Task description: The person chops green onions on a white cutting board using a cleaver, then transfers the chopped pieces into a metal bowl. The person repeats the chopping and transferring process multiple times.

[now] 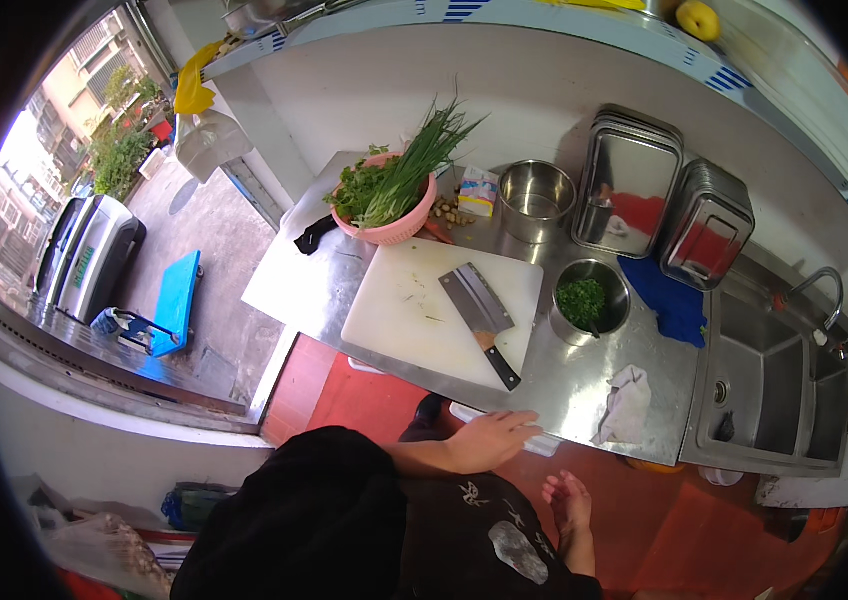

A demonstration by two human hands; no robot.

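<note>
My left hand [493,441] hovers by the front edge of the steel counter, just below the cleaver's handle, holding nothing. My right hand [568,498] is lower and to the right, in front of my body, palm partly turned up and fingers loosely bent, with nothing in it. A cleaver with a black handle [501,367] lies flat on the white cutting board [386,300]. Right of the board stands a steel pot [565,330] holding chopped green herbs [581,300]. A crumpled pale cloth [626,409] rests near the counter's front edge.
Behind the board are a pink plastic basket [394,231] of leafy greens, ginger pieces [454,217] and an empty steel pot [536,202]. Steel trays [630,191] lean against the wall. A blue cloth [668,300] lies beside the steel sink [758,360]. A shelf [529,19] runs overhead.
</note>
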